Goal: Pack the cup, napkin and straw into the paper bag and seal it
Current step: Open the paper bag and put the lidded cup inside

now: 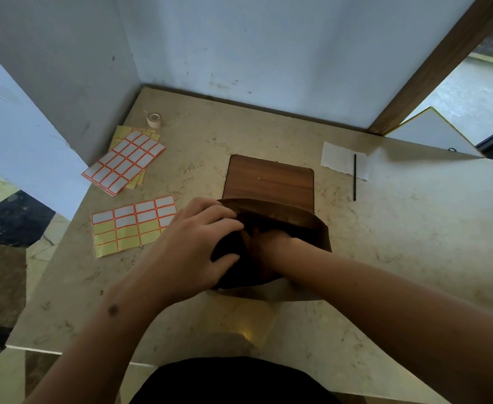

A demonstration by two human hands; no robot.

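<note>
Our right hand (264, 243) is sunk inside the paper bag (297, 221) on the surface (400, 258), its grip hidden; left hand (201, 237) holds the rim. Probably seating the cup, unseen. Next: napkin (340, 158) and straw (355, 177), far right.

On the marble counter (385, 243) we see a stack of label sheets (124, 161) near a small tape roll (153, 120), one more label sheet (133, 225) lying apart, and a wooden board (268, 182) set flat below the white wall (254, 45).
</note>
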